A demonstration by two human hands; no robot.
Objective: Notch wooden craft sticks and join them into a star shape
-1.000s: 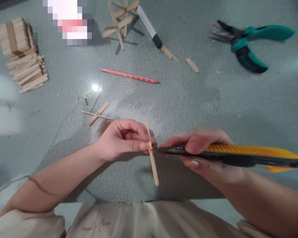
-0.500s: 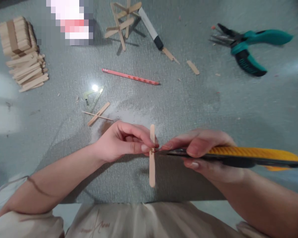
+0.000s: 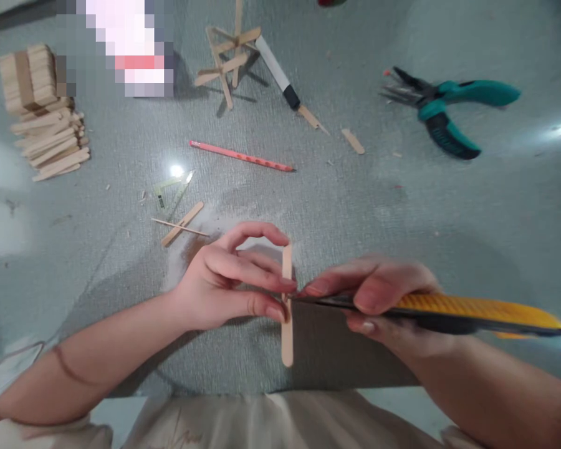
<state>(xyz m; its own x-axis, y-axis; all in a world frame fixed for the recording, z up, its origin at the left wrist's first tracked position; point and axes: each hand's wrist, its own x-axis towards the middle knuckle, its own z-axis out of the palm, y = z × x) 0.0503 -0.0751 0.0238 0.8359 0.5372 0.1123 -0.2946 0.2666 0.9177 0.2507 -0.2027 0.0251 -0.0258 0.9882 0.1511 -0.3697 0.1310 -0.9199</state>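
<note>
My left hand (image 3: 229,284) pinches a flat wooden craft stick (image 3: 287,340) near its middle, with the stick held upright above the grey mat (image 3: 346,206). In my right hand (image 3: 378,296) I grip a yellow and black utility knife (image 3: 472,310). Its blade tip touches the stick's right edge just beside my left thumb and fingers.
A pink pencil (image 3: 240,156) lies mid-mat. A stack and pile of craft sticks (image 3: 42,125) sit far left, a glued stick frame (image 3: 227,59) and a marker (image 3: 278,72) at the back, teal pliers (image 3: 444,109) at the right. Loose stick pieces (image 3: 182,223) lie near my left hand.
The stick has turned from tilted to upright in my left hand. My left index finger has lifted into an arch. The view has shifted a little, and both hands sit slightly lower.
</note>
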